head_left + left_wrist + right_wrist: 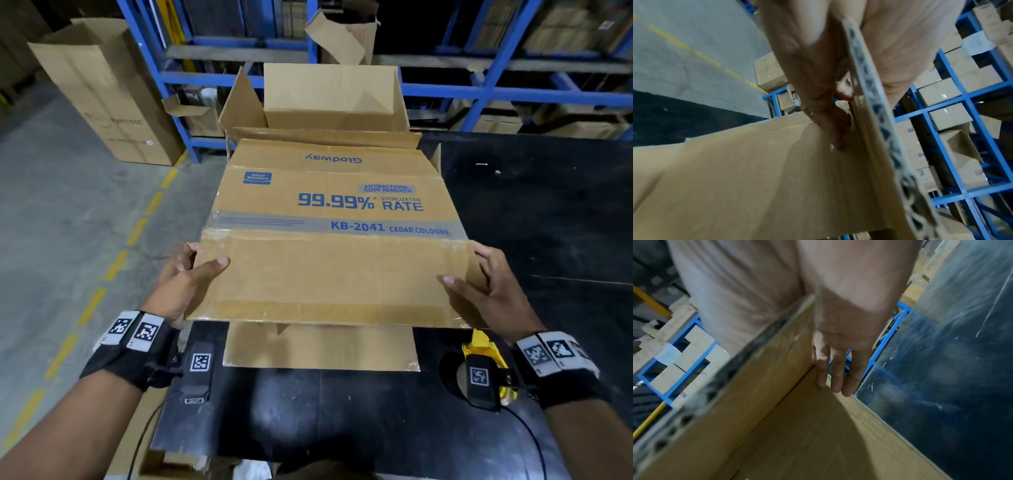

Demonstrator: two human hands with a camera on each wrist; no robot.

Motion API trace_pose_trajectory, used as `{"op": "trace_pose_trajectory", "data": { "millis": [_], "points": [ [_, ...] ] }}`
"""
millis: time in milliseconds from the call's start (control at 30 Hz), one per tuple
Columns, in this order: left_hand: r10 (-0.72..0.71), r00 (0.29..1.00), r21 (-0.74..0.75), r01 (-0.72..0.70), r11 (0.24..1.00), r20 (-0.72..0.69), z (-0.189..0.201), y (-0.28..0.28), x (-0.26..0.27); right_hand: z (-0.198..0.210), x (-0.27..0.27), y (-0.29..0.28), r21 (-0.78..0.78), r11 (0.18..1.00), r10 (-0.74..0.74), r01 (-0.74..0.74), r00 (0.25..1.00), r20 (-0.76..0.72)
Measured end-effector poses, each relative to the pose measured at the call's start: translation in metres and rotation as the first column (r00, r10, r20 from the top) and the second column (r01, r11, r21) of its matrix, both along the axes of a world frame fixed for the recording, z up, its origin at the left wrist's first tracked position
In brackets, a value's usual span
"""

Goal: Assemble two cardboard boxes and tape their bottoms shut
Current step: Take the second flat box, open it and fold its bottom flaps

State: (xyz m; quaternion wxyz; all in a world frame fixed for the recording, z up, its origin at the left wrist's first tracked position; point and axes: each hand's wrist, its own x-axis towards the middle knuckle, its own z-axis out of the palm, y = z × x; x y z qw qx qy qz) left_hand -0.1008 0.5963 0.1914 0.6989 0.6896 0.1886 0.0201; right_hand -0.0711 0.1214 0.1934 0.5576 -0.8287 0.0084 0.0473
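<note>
A brown cardboard box [325, 212] with blue print "99.99% RATE" hangs tilted over the black table [548, 212], its near flap toward me. My left hand [191, 270] grips that flap's left edge, thumb on top and fingers [830, 116] underneath. On the right edge my right hand [486, 281] holds it the same way, its fingers [838, 369] against the cardboard [797, 426]. A lower flap [322, 346] hangs below the near edge. Behind stands a second, plain box [332, 99] with its flaps open upward.
A yellow tape dispenser [479, 346] lies on the table under my right wrist. Blue racks [496, 92] with cartons run along the back. A tall carton [102, 92] stands on the grey floor at left, beside a dashed yellow line [137, 233].
</note>
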Motion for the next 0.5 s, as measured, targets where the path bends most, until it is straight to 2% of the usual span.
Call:
{"op": "trace_pose_trajectory", "data": {
  "millis": [100,267,400,500],
  "points": [
    [-0.03,0.999,0.001,0.03,1.0,0.019,-0.006,0.001,-0.001,-0.005,0.0,0.001,-0.045,0.999,0.03,-0.031,1.0,-0.008],
    [0.058,0.996,-0.01,-0.057,0.998,0.069,-0.024,0.005,-0.01,-0.012,-0.002,0.01,-0.055,0.998,0.002,0.0,1.0,0.029],
    [0.012,0.993,-0.062,-0.005,0.998,0.117,-0.019,0.004,-0.016,-0.002,-0.002,0.005,-0.077,0.997,0.03,-0.03,1.0,-0.001],
    [-0.054,0.996,0.075,0.048,0.996,0.077,-0.018,0.003,-0.02,-0.006,-0.003,0.006,-0.13,0.991,0.031,-0.031,1.0,-0.004]
  ]
}}
